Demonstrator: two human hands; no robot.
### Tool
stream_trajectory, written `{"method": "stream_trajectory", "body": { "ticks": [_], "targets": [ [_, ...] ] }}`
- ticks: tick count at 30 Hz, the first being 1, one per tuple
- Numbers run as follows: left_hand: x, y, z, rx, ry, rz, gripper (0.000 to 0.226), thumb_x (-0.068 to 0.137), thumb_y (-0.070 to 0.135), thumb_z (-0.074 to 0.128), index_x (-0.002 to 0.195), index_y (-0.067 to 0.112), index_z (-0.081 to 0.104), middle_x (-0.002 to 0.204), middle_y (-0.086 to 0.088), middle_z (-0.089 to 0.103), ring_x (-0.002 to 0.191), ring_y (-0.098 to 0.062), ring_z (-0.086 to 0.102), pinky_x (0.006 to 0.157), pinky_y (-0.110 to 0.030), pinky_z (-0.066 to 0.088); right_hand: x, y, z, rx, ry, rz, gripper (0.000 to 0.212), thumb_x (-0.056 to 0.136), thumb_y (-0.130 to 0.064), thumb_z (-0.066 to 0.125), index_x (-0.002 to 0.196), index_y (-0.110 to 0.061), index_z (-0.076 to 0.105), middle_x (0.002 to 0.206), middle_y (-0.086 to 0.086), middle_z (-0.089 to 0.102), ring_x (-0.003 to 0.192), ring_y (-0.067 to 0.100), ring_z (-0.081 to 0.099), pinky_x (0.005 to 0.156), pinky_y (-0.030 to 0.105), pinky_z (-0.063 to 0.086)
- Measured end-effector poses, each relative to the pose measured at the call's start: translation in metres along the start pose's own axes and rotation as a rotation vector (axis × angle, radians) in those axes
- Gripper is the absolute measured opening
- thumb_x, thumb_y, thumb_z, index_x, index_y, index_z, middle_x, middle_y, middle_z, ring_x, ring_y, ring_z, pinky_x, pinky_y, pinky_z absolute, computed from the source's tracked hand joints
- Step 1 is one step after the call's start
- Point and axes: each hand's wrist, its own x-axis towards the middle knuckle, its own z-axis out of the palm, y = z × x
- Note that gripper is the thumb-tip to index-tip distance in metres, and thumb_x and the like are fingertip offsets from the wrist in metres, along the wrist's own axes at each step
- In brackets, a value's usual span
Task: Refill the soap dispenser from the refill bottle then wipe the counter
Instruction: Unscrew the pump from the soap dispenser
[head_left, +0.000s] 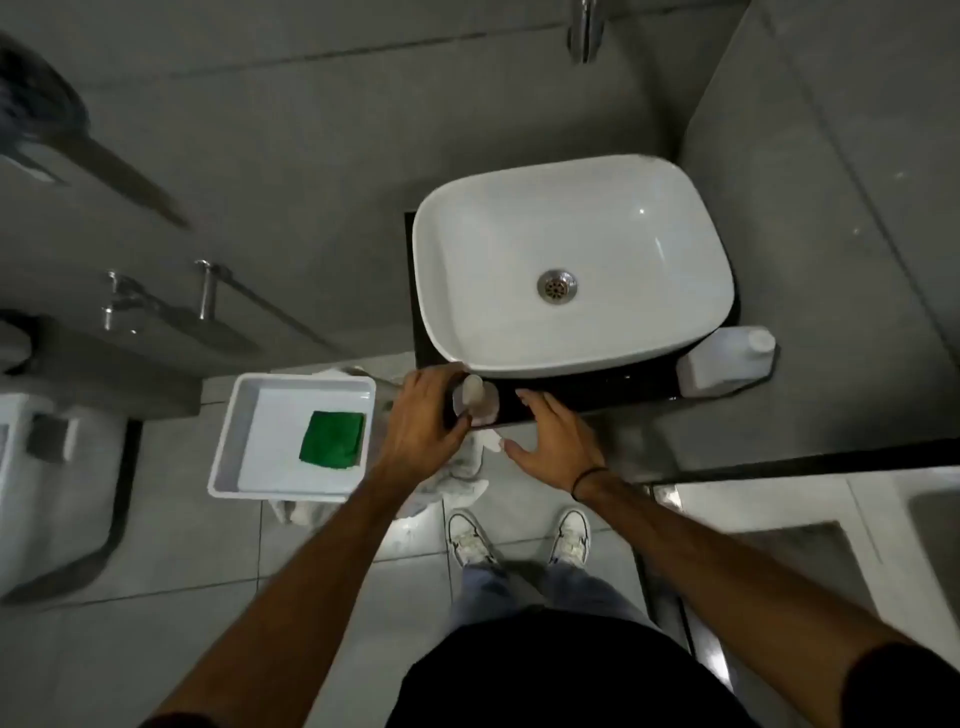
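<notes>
Opening step: left hand (421, 415) with fingers wrapped on the dispenser (475, 400) at the bench (597, 387) front edge, right hand (553, 441) fingers spread and empty beside it; next, unscrewing the pump, then fetching the bottle (727, 361) beyond the sink (447, 322).

The left hand (423, 415) hides the soap dispenser's (475, 402) left side; the faucet (586, 31) is cut off by the top edge.

Soap dispenser (474, 402) upright at counter (597, 387) front edge, refill bottle (727, 361) (capped) far rt
</notes>
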Motion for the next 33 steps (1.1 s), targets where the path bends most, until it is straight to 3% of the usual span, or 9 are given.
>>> {"method": "stream_trajectory", "body": {
  "ticks": [3,7,13,17,20,25,27,29,33],
  "targets": [
    [0.010,0.005,0.016,-0.109,-0.005,-0.069,0.051,0.074,0.000,0.074,0.124,0.005,0.064,0.115,-0.014,0.068,0.103,-0.035,0.063,0.086,-0.041,0.052,0.017,-0.005,0.012,0.110,-0.038,0.093,0.083,0.078,-0.040,0.080,0.149,-0.018,0.044,0.144,0.007,0.056,0.130,0.026,0.055,0.101,0.039,0.050],
    [0.014,0.005,0.026,-0.138,0.019,-0.122,0.051,0.075,-0.006,0.073,0.123,0.008,0.064,0.114,-0.010,0.070,0.102,-0.032,0.064,0.087,-0.038,0.053,0.029,-0.014,0.027,0.149,-0.002,0.133,0.077,0.075,-0.043,0.082,0.143,-0.025,0.050,0.132,0.003,0.066,0.119,0.028,0.063,0.089,0.039,0.057],
    [0.017,0.005,0.028,-0.154,0.055,-0.185,0.040,0.080,0.009,0.078,0.116,0.009,0.059,0.108,-0.009,0.068,0.095,-0.028,0.066,0.078,-0.026,0.049,0.038,-0.015,0.035,0.179,0.076,0.135,0.066,0.073,-0.042,0.084,0.131,-0.027,0.058,0.120,0.002,0.072,0.109,0.029,0.067,0.082,0.040,0.059],
    [0.022,0.011,0.022,-0.086,0.099,-0.217,0.032,0.090,0.031,0.073,0.109,0.008,0.061,0.101,-0.012,0.070,0.087,-0.029,0.067,0.070,-0.037,0.057,0.041,-0.010,0.036,0.168,0.096,0.110,0.052,0.072,-0.045,0.084,0.115,-0.022,0.064,0.108,0.000,0.074,0.101,0.028,0.069,0.074,0.037,0.058],
    [0.023,0.015,0.012,-0.023,0.124,-0.190,0.031,0.090,0.033,0.074,0.104,0.006,0.068,0.094,-0.011,0.070,0.079,-0.028,0.066,0.065,-0.037,0.056,0.043,-0.007,0.037,0.163,0.105,0.087,0.055,0.071,-0.044,0.086,0.117,-0.022,0.064,0.108,0.000,0.074,0.101,0.027,0.069,0.074,0.033,0.056],
    [0.005,0.010,-0.023,-0.037,0.228,-0.180,0.022,0.086,0.030,0.081,0.094,0.017,0.065,0.085,0.002,0.065,0.070,-0.007,0.054,0.061,-0.008,0.038,0.044,-0.004,0.036,0.179,0.103,0.069,0.059,0.069,-0.040,0.087,0.121,-0.022,0.064,0.111,0.001,0.075,0.103,0.028,0.069,0.077,0.039,0.059],
    [-0.005,0.009,-0.042,-0.085,0.281,-0.199,0.023,0.086,0.036,0.081,0.094,0.021,0.065,0.085,0.007,0.065,0.070,-0.003,0.056,0.062,-0.004,0.041,0.043,-0.005,0.034,0.188,0.110,0.063,0.062,0.067,-0.041,0.088,0.122,-0.024,0.064,0.113,0.001,0.075,0.105,0.029,0.069,0.077,0.039,0.059],
    [-0.016,0.012,-0.060,-0.169,0.300,-0.255,0.025,0.086,0.044,0.079,0.093,0.025,0.065,0.085,0.010,0.068,0.075,-0.005,0.063,0.063,-0.007,0.047,0.043,-0.004,0.033,0.186,0.106,0.067,0.063,0.066,-0.042,0.088,0.121,-0.025,0.064,0.112,0.002,0.075,0.104,0.030,0.069,0.076,0.039,0.059],
    [-0.032,0.022,-0.075,-0.294,0.230,-0.387,0.023,0.085,0.040,0.081,0.095,0.024,0.068,0.086,0.003,0.072,0.080,-0.022,0.070,0.068,-0.037,0.063,0.039,0.002,0.029,0.187,0.055,0.102,0.068,0.065,-0.045,0.088,0.124,-0.025,0.062,0.114,0.002,0.074,0.105,0.029,0.069,0.079,0.041,0.059]
  ]
}}
